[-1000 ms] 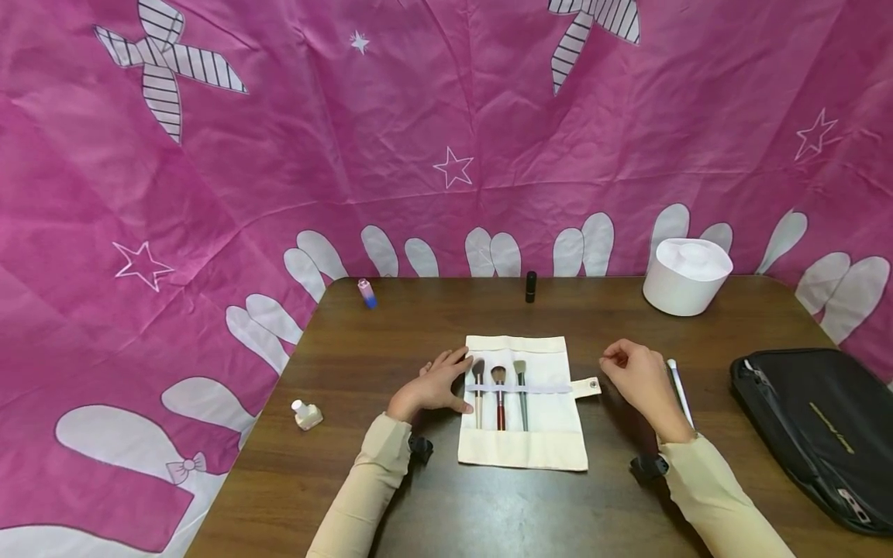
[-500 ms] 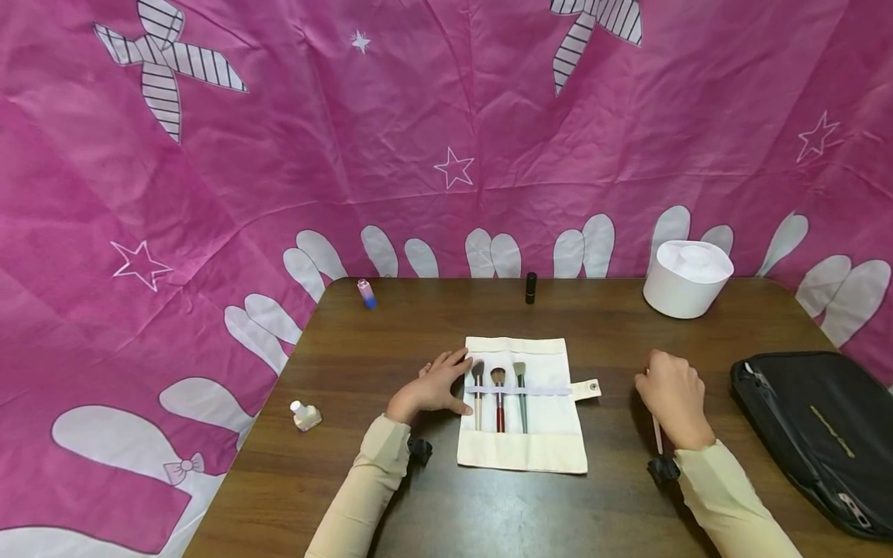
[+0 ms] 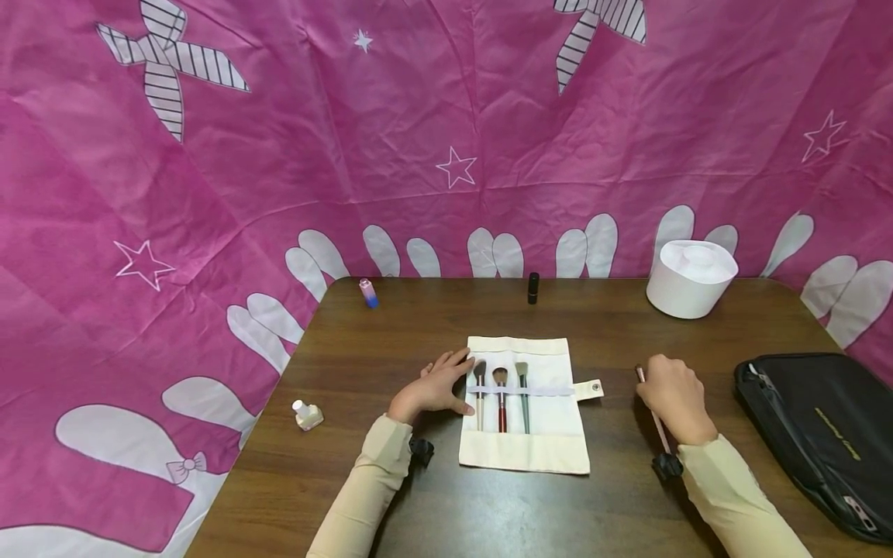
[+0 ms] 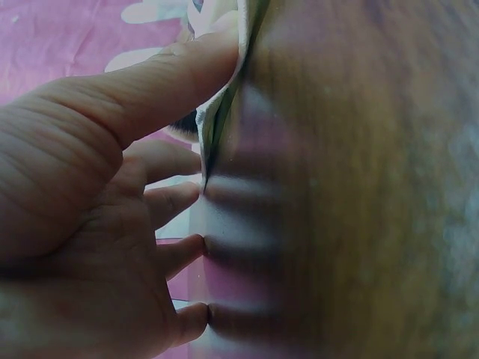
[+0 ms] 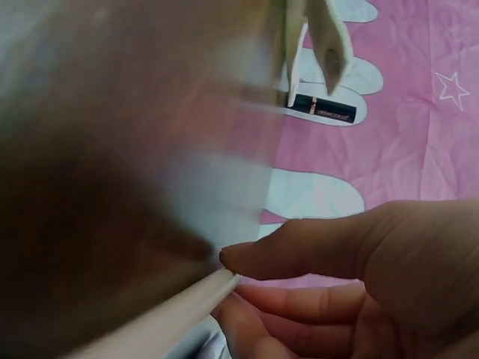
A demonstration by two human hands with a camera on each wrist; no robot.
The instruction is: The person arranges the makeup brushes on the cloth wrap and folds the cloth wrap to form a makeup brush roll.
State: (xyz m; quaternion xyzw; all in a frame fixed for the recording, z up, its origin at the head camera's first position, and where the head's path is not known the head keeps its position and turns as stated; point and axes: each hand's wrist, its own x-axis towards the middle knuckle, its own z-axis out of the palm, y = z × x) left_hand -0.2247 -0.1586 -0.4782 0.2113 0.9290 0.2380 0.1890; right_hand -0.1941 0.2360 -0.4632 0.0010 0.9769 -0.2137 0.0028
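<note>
Since a second ago the right hand (image 3: pixel 675 399) has slid rightward and closed its fingers around the slim brush (image 3: pixel 653 415) on the table (image 3: pixel 391 333), while the left hand (image 3: pixel 434 385), fingers straight, presses the brush roll's (image 3: pixel 523 449) left edge.

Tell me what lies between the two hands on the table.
In the head view, the cream brush roll lies between the left hand and the right hand, holding three brushes under a strap; its snap tab points toward the right hand.
</note>
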